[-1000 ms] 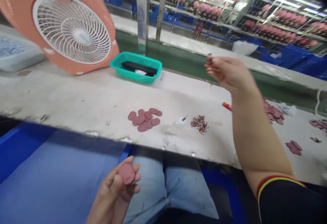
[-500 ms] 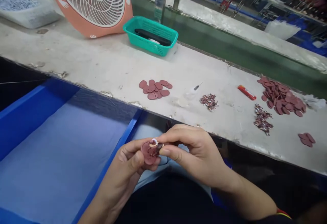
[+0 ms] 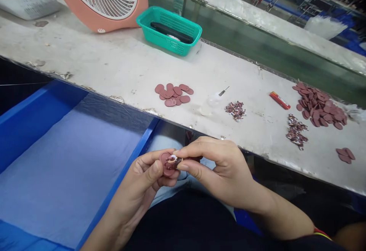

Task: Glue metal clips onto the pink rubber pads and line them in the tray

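Note:
Between thumb and fingers, my left hand grips a reddish-brown oval disc over my lap. My right hand pinches a small dark figure-like piece with white and tan parts against the disc's face. The fingertips partly cover where the two pieces meet. On the bench beyond my hands lies a loose group of similar oval discs. To its right is a small heap of brown and white pieces, with a thin pointed tool just behind it.
A blue bin lies at lower left. The worn bench carries an orange fan, a green basket holding a black object, a red tube, a large disc pile, another small-piece heap and several discs.
The disc has turned slightly in my left hand, showing a narrower face. My right fingers stay pinched on the small piece. The view has shifted a little.

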{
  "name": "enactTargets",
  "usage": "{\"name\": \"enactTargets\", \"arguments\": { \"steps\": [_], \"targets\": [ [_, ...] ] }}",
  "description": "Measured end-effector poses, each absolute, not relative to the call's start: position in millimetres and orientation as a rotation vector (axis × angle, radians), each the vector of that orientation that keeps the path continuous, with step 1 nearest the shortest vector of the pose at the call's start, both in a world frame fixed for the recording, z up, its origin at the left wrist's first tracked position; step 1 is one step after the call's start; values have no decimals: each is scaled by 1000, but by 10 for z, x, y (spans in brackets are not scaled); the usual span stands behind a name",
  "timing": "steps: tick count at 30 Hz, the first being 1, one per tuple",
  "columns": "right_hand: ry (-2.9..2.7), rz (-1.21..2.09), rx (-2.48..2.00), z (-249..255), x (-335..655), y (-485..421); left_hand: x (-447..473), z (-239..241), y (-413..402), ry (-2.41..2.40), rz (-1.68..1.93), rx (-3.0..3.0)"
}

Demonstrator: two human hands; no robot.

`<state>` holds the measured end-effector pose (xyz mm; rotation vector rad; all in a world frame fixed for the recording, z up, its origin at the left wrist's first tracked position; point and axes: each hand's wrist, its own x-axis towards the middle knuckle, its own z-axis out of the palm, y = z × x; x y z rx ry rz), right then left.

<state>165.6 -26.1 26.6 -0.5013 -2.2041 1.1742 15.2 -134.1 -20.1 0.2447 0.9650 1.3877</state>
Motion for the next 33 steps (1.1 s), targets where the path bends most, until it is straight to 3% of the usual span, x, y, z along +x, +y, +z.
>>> {"name": "enactTargets", "arguments": {
  "steps": [33],
  "targets": [
    [-2201, 1414, -499, 239, 1642, -157, 177, -195, -1317, 954, 1336, 0]
  ]
}}
